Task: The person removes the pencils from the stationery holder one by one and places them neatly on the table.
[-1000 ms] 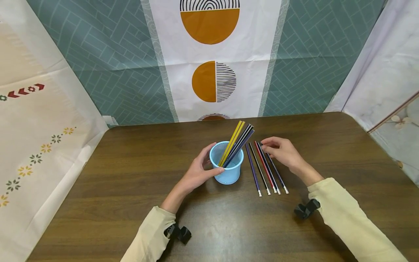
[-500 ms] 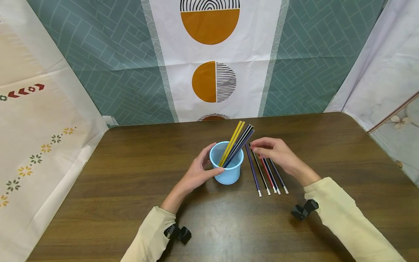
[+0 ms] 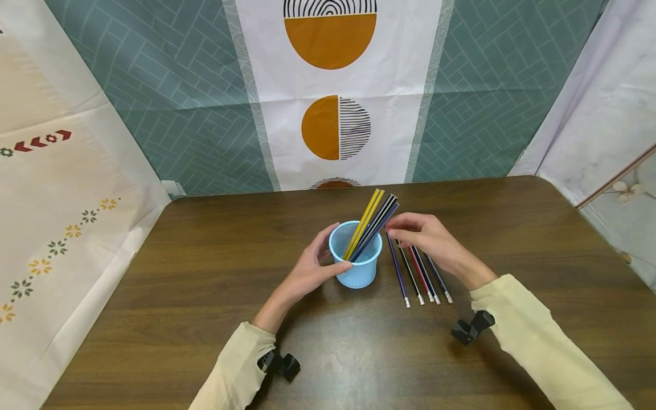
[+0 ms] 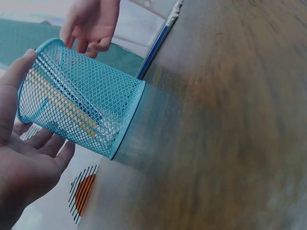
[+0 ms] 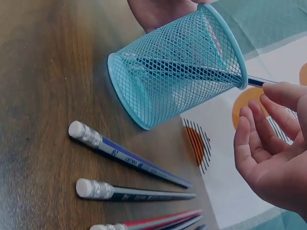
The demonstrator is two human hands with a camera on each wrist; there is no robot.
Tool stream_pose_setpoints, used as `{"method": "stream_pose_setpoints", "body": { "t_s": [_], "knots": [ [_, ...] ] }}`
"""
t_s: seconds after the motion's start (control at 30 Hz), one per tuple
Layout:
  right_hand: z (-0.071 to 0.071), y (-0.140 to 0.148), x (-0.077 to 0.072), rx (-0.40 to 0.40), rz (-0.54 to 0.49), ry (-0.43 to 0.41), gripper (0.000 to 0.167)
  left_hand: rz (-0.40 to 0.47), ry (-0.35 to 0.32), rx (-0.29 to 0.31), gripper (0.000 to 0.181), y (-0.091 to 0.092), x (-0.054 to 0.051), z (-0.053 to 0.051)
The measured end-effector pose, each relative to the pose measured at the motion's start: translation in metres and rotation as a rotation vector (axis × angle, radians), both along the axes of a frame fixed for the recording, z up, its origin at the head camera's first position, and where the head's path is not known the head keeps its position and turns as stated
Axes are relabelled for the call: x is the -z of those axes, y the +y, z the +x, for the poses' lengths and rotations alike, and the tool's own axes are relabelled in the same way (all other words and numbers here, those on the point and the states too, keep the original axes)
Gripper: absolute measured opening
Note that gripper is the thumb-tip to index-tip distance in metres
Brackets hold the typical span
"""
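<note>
The left hand [image 3: 315, 265] grips the cup [image 3: 357, 276] around its side, thumb across the near rim and fingers spread along the far wall, so the hand stands only as wide as the cup it holds. The right hand [image 3: 427, 236] hangs just beside it, fingers loosely bent and a little apart, with nothing in them that I can see.

The cup, a light blue mesh one, sits upright on the table [image 3: 154, 296], right inside the left hand's grasp. Two yellow pencils [image 3: 364, 224] and a few dark pencils [image 3: 376, 226] lean in it, their upper ends tilting toward the right hand. From the right wrist, one dark pencil's end looks very near the fingers; whether they touch it I can't tell.

Beyond the cup, on the right hand's side, five loose pencils lie in a row: a blue pencil [image 3: 399, 276] nearest the cup, then a black pencil [image 3: 411, 275], a red pencil [image 3: 421, 276] and two more dark ones. Their white erasers [image 5: 76, 129] point toward the person, and the right fingertips are over the far ends.
</note>
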State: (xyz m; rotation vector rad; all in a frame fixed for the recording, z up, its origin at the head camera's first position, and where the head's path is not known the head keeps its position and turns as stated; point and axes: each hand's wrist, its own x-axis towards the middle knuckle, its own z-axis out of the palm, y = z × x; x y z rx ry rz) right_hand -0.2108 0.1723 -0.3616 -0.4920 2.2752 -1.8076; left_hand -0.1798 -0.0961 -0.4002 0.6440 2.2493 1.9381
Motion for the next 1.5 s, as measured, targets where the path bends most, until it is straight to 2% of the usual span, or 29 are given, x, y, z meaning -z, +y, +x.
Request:
{"method": "stream_pose_setpoints", "body": {
  "t_s": [0.33, 0.63, 0.87, 1.2, 1.5],
  "knots": [
    [0.0, -0.007, -0.003, -0.004, -0.038, -0.031, 0.024, -0.004, 0.002, 0.008, 0.081, 0.001, -0.002, -0.001],
    [-0.001, -0.009, -0.002, -0.004, -0.039, -0.033, 0.03, -0.007, 0.003, 0.009, 0.081, 0.001, 0.0, -0.002],
    [-0.001, -0.012, 0.001, 0.025, -0.029, -0.018, 0.03, -0.015, 0.003, 0.013, 0.081, 0.0, -0.001, -0.001],
    [0.0, -0.014, 0.0, 0.039, 0.006, 0.021, 0.025, -0.014, -0.001, 0.012, 0.08, 0.0, -0.001, -0.001],
    [0.002, -0.014, -0.006, 0.058, 0.108, 0.083, 0.022, -0.015, 0.007, 0.005, 0.08, 0.0, -0.002, 0.0]
  ]
}}
